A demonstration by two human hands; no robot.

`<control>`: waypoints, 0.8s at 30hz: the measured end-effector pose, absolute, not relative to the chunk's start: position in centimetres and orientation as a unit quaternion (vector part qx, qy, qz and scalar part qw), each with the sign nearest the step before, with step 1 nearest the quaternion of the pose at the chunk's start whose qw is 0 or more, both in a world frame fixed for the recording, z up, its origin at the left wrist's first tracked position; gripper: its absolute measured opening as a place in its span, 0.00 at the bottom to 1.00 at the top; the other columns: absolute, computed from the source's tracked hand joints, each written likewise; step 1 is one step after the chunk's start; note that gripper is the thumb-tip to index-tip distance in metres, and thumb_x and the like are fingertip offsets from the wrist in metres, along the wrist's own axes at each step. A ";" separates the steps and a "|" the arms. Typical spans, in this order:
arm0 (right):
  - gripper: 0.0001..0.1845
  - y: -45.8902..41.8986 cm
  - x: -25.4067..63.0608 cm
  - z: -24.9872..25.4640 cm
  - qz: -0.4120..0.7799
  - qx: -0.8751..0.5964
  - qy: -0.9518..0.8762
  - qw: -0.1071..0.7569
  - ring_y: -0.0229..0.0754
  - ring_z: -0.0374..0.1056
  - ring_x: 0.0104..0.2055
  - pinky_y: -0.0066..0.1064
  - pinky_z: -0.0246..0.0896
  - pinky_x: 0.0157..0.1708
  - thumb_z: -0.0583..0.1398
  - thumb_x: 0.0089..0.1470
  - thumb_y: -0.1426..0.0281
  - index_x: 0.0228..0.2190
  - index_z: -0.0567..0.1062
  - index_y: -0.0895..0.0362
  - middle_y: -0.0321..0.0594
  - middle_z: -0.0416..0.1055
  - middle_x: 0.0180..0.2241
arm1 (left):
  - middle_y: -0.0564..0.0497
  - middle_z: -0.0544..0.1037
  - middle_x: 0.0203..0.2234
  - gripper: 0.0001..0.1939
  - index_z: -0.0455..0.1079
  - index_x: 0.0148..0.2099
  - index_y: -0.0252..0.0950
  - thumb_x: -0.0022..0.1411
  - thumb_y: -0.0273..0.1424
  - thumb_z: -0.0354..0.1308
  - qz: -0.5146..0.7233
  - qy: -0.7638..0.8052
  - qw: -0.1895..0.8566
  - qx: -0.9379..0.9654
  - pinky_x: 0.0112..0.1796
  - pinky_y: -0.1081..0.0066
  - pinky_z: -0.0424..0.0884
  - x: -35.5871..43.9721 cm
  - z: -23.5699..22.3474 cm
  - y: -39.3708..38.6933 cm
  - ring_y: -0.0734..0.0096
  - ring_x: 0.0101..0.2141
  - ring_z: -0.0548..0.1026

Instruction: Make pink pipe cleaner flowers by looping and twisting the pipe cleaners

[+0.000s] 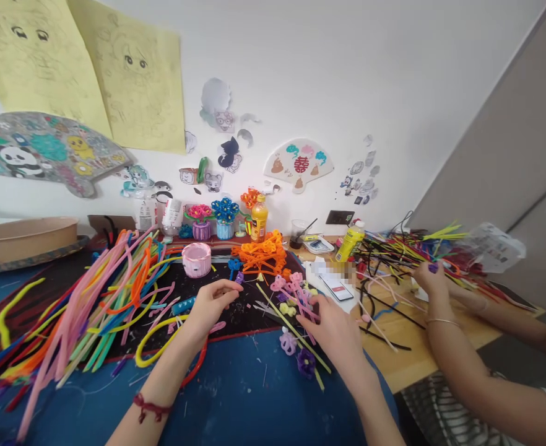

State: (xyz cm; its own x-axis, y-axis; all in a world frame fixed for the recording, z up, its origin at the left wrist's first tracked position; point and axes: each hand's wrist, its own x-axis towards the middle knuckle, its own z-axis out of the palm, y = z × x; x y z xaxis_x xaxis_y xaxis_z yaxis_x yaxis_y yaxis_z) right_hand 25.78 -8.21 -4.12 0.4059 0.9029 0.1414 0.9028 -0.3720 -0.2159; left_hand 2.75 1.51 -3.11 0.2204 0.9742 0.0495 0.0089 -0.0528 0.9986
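My left hand [212, 308] is over the dark mat, thumb and fingers pinched together at a small purple pipe-cleaner piece [239, 278]. My right hand [335, 328] reaches into a cluster of pink pipe-cleaner flowers [296, 284], its thumb and fingers apart at the pink stems. Small yellow flowers [286, 308], a lilac flower [288, 342] and a dark purple flower [306, 363] lie beside it. Long pale-green stems [296, 331] run diagonally in front of the right hand. Scissors [266, 308] lie between my hands, partly covered.
Loose pipe cleaners [82, 297] pile up at left. A pink pot [197, 260], orange pipe-cleaner pieces [259, 254] and a juice bottle [259, 220] stand behind. A phone [338, 286] lies at right. A co-worker's hand [432, 280] holds something purple over the wooden table [403, 365].
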 end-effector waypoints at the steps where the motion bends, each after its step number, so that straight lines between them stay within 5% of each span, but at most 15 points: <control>1: 0.18 -7.8 25.6 -4.0 -0.005 -0.827 -0.549 0.124 0.49 0.72 0.42 0.32 0.55 0.29 0.60 0.54 0.58 0.43 0.73 0.55 0.45 0.75 0.42 | 0.50 0.75 0.22 0.09 0.79 0.29 0.35 0.44 0.34 0.65 0.447 0.432 0.536 0.571 0.23 0.76 0.56 2.8 -3.1 1.4 0.74 0.22 0.63; 7: 0.11 -5.6 25.5 -3.7 0.037 -0.839 -0.541 0.041 0.51 0.74 0.42 0.32 0.57 0.31 0.56 0.60 0.63 0.38 0.74 0.56 0.48 0.76 0.39 | 0.50 0.74 0.20 0.08 0.79 0.28 0.36 0.44 0.34 0.64 0.440 0.436 0.531 0.579 0.23 0.76 0.56 2.7 -2.8 1.2 0.73 0.22 0.63; 16: 0.16 -5.6 25.0 -3.4 0.022 -0.833 -0.552 0.030 0.53 0.75 0.38 0.34 0.57 0.31 0.46 0.65 0.69 0.42 0.72 0.59 0.53 0.77 0.36 | 0.51 0.72 0.19 0.08 0.78 0.26 0.36 0.43 0.34 0.64 0.415 0.426 0.535 0.600 0.22 0.76 0.54 2.9 -3.3 1.4 0.74 0.20 0.62; 20: 0.20 -6.0 24.9 -3.2 -0.009 -0.831 -0.545 0.117 0.51 0.73 0.33 0.32 0.54 0.27 0.41 0.67 0.66 0.41 0.70 0.58 0.49 0.76 0.30 | 0.52 0.70 0.16 0.08 0.78 0.28 0.35 0.45 0.35 0.65 0.371 0.381 0.548 0.646 0.21 0.75 0.52 3.5 -3.2 0.5 0.74 0.19 0.60; 24: 0.20 -6.1 24.0 -4.0 0.063 -0.747 -0.573 0.332 0.44 0.68 0.25 0.30 0.55 0.25 0.43 0.66 0.58 0.35 0.68 0.55 0.39 0.70 0.24 | 0.50 0.74 0.23 0.15 0.78 0.40 0.36 0.53 0.39 0.64 0.357 0.320 0.558 0.677 0.24 0.74 0.59 4.7 -3.3 -1.5 0.71 0.24 0.66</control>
State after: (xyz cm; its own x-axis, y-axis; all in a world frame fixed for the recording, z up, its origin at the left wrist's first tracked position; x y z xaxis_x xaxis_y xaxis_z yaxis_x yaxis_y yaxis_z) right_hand 24.04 -6.08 -4.03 0.3348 0.8978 0.2860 0.8141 -0.1227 -0.5676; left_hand 4.69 -1.50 -3.29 0.5401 0.8322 0.1256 0.0348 -0.1711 0.9846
